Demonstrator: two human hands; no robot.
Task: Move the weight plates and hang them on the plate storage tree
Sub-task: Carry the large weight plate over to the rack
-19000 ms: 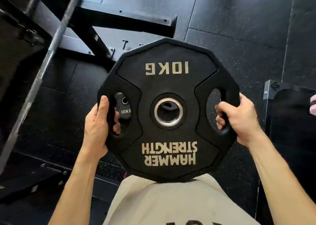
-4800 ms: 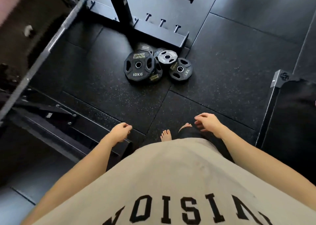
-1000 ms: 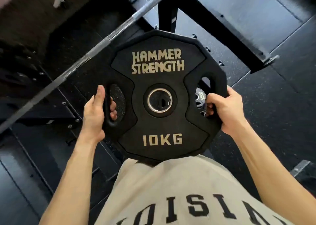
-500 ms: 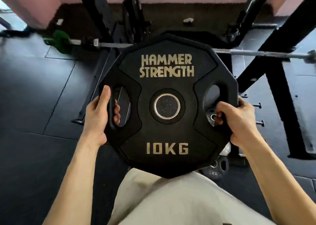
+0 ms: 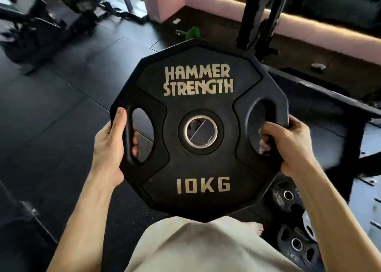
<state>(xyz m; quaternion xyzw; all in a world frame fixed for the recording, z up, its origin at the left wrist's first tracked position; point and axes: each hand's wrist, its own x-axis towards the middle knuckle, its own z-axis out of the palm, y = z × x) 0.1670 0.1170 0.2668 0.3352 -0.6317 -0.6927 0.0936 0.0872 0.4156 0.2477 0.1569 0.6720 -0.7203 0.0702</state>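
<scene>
10kg plate (image 5: 199, 169) is held up mid-frame, gripped through both handle slots: left hand (image 5: 110, 148) curled round one, right hand (image 5: 288, 145) the other. Smaller plates (image 5: 292, 242) are left lower right on the floor.

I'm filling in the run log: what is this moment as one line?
phase: carrying | left hand: grips 10KG plate | right hand: grips same plate | small plates: on floor | tree: not seen

Bare forearms, no sleeves showing; a loose beige shirt (image 5: 206, 247) covers the torso
</scene>
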